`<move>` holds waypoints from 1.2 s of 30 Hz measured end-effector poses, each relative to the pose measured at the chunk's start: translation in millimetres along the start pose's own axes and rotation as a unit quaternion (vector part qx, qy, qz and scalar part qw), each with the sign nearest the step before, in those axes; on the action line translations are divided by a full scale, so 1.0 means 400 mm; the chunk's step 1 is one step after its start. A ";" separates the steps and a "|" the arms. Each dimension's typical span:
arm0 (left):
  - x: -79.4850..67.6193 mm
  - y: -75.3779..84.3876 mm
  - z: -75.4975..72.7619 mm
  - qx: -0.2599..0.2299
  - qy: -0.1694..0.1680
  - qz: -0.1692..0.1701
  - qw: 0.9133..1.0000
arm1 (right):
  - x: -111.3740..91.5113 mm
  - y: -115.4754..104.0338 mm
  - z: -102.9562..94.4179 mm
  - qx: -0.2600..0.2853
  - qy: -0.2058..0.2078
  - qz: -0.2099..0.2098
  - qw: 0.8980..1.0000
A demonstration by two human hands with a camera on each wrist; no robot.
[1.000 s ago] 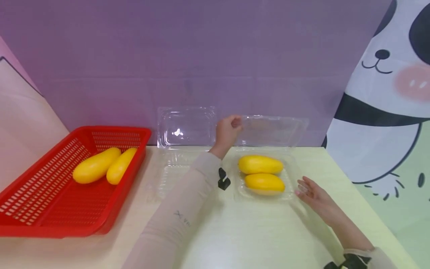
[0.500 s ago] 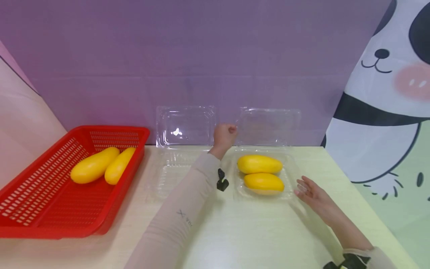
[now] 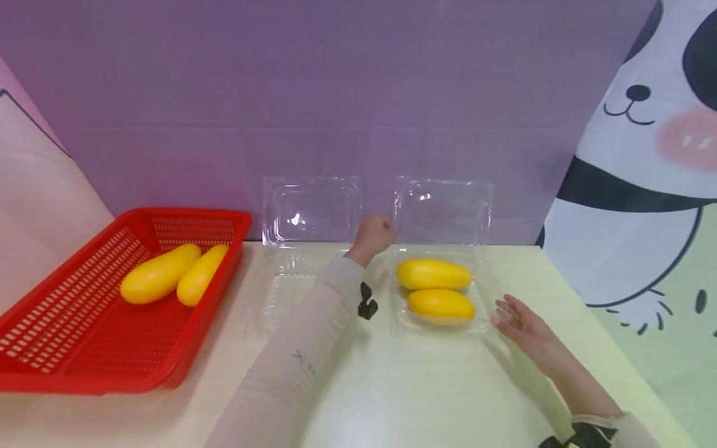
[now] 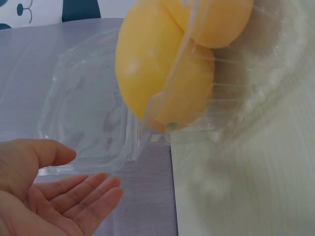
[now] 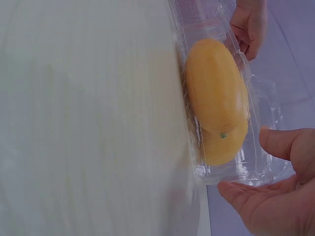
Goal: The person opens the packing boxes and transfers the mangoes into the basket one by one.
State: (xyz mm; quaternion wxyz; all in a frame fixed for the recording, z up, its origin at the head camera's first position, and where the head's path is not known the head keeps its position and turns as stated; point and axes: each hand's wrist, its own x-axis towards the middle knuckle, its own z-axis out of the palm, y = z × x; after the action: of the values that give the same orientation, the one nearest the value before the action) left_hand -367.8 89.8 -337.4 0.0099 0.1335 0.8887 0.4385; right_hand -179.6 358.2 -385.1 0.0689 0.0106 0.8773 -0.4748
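Two yellow, mango-like oblong fruits (image 3: 434,274) lie side by side in the base of a clear plastic clamshell box (image 4: 236,101). Its lid (image 3: 442,211) stands raised at the back, against the purple backdrop. My left hand (image 3: 374,236) is just left of that lid; the left wrist view shows its fingers (image 4: 101,201) loosely extended, overlapping the lid's edge and gripping nothing. At the box's right side is my right hand (image 3: 523,330), relaxed, thumb and fingers spread apart near the corner of the base, as the right wrist view also shows (image 5: 275,191).
Left of my left forearm is a second clear clamshell box (image 3: 288,298), its lid (image 3: 312,211) raised too. A red plastic basket (image 3: 190,348) with two more yellow fruits (image 3: 159,274) stands at the left of the pale table (image 3: 392,386). The purple backdrop (image 3: 358,74) rises behind.
The right box's lid has swung back and left, from tilted to upright. My left hand has let go of it and lowered a little. The right hand has stayed put.
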 end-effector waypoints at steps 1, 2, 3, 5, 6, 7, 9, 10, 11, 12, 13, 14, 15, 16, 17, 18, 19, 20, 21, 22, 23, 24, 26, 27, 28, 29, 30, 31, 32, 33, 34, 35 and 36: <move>-0.001 -0.001 0.000 0.000 -0.006 -0.004 1.000 | -0.001 -0.001 0.000 -0.003 0.000 0.001 1.000; -0.002 -0.002 0.001 -0.004 -0.012 -0.005 1.000 | -0.001 -0.001 -0.001 -0.005 0.000 0.001 1.000; -0.003 -0.002 0.001 -0.007 -0.015 -0.005 1.000 | -0.001 -0.002 -0.002 -0.007 0.000 0.003 1.000; -0.005 -0.003 0.000 -0.011 -0.019 -0.006 1.000 | -0.001 -0.004 -0.002 -0.009 0.000 0.006 1.000; -0.006 -0.003 -0.001 -0.013 -0.021 -0.008 1.000 | -0.002 -0.004 -0.002 -0.010 0.000 0.008 1.000; -0.008 -0.003 -0.002 -0.017 -0.022 -0.010 1.000 | -0.001 -0.005 -0.003 -0.011 0.000 0.007 1.000; -0.012 0.000 -0.003 -0.009 -0.019 -0.008 1.000 | 0.001 -0.003 -0.004 -0.011 -0.003 0.005 1.000; -0.014 0.003 -0.004 -0.003 -0.018 -0.006 1.000 | 0.002 -0.002 -0.004 -0.015 -0.002 0.005 1.000; -0.017 0.006 -0.005 0.007 -0.014 -0.001 1.000 | 0.002 -0.001 -0.004 -0.015 -0.003 0.004 1.000; -0.020 0.010 -0.005 0.017 -0.010 0.005 1.000 | 0.001 -0.001 -0.004 -0.014 -0.003 0.003 1.000; -0.023 0.014 -0.005 0.031 -0.008 0.013 0.999 | 0.002 0.001 -0.004 -0.017 -0.002 0.002 1.000; -0.026 0.018 -0.005 0.045 -0.006 0.022 0.999 | 0.002 0.001 -0.005 -0.020 -0.001 0.004 1.000; -0.028 0.023 -0.005 0.059 -0.004 0.032 0.998 | 0.001 0.001 -0.006 -0.022 0.000 0.005 1.000; -0.030 0.027 -0.004 0.076 -0.002 0.046 0.996 | 0.001 0.000 -0.006 -0.021 0.000 0.006 1.000; -0.031 0.032 -0.004 0.096 -0.002 0.062 0.993 | 0.000 0.001 -0.006 -0.017 -0.001 0.006 1.000; -0.033 0.037 -0.003 0.111 -0.004 0.080 0.991 | 0.000 0.001 -0.006 -0.021 0.000 0.007 1.000; -0.035 0.041 -0.002 0.123 -0.009 0.099 0.987 | 0.001 0.002 -0.006 -0.021 0.001 0.008 1.000; -0.038 0.045 -0.001 0.137 -0.013 0.117 0.984 | 0.001 0.001 -0.006 -0.021 0.000 0.010 1.000; -0.041 0.050 0.000 0.148 -0.020 0.135 0.980 | 0.002 0.002 -0.005 -0.020 0.000 0.009 1.000; -0.044 0.056 0.001 0.160 -0.029 0.151 0.975 | 0.002 0.002 -0.005 -0.018 0.000 0.008 1.000; -0.047 0.062 0.003 0.165 -0.040 0.163 0.972 | 0.002 0.002 -0.006 -0.019 0.000 0.009 1.000; -0.051 0.068 0.005 0.168 -0.054 0.172 0.969 | 0.002 0.002 -0.006 -0.019 0.001 0.009 1.000; -0.058 0.078 0.010 0.179 -0.081 0.184 0.963 | 0.002 0.002 -0.006 -0.016 0.000 0.006 1.000; -0.060 0.082 0.013 0.187 -0.094 0.191 0.959 | 0.001 0.002 -0.007 -0.015 0.000 0.005 1.000; -0.063 0.085 0.016 0.200 -0.106 0.199 0.953 | 0.001 0.002 -0.007 -0.016 0.001 0.005 1.000; -0.065 0.088 0.020 0.208 -0.117 0.205 0.949 | 0.001 0.003 -0.007 -0.018 0.001 0.005 1.000; -0.066 0.090 0.023 0.217 -0.129 0.210 0.944 | 0.000 0.004 -0.007 -0.018 0.001 0.003 1.000; -0.067 0.091 0.027 0.225 -0.138 0.217 0.940 | 0.000 0.004 -0.007 -0.017 0.000 0.002 1.000; -0.069 0.092 0.030 0.230 -0.149 0.223 0.935 | 0.000 0.005 -0.007 -0.017 0.000 0.002 1.000; -0.070 0.093 0.033 0.237 -0.159 0.228 0.931 | -0.002 0.004 -0.006 -0.016 0.000 0.001 1.000; -0.071 0.093 0.037 0.244 -0.170 0.233 0.926 | -0.002 0.004 -0.005 -0.015 0.000 -0.001 1.000; -0.072 0.093 0.039 0.248 -0.182 0.237 0.922 | -0.002 0.005 -0.005 -0.013 -0.001 -0.003 1.000; -0.074 0.093 0.041 0.253 -0.196 0.242 0.916 | -0.002 0.005 -0.005 -0.011 -0.001 -0.004 1.000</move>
State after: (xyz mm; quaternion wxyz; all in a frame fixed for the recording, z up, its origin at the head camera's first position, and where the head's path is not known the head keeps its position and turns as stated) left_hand -328.5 117.1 -321.3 0.0430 0.4254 0.8910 0.1527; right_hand -178.8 361.1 -385.5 0.0682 0.0053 0.8825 -0.4653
